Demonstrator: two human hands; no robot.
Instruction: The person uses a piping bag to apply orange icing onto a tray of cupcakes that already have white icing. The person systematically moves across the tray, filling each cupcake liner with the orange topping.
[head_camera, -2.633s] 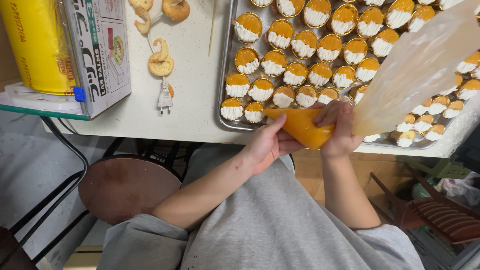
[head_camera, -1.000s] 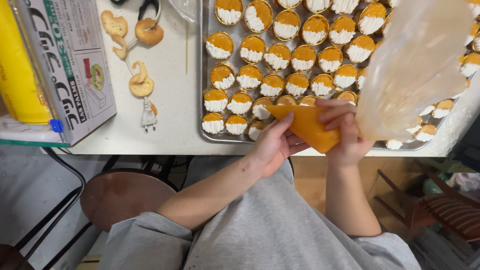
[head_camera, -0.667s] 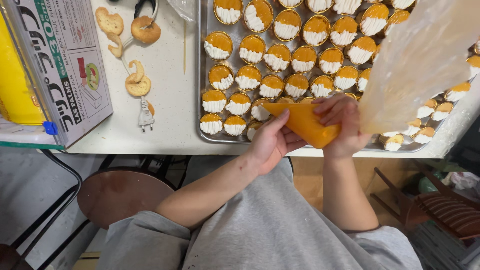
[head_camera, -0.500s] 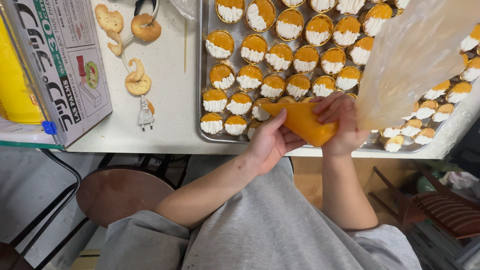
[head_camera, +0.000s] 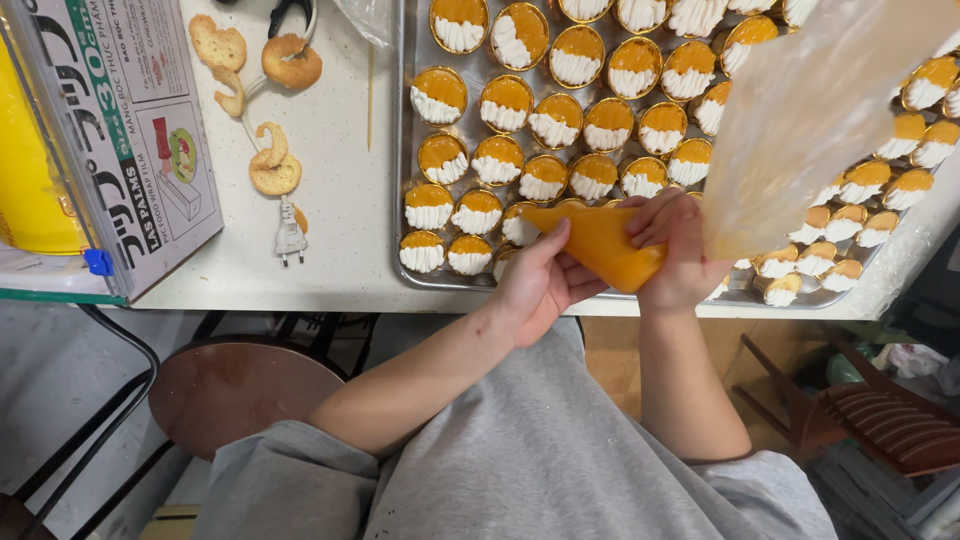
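A: What was on the long metal baking tray?

B: Rows of small gold-cupped orange tarts, most already part-topped with white cream. The clear plastic piping bag of orange filling lay over the near rows.

A: And the hands?

B: The right hand had its fingers wrapped tight round the bag; the left hand pinched the tip.

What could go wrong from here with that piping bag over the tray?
The tray sits near the table edge, so a push from the left hand or right hand squeezing the piping bag might shift it. The bag's loose upper end hides some tarts and could smear their cream.
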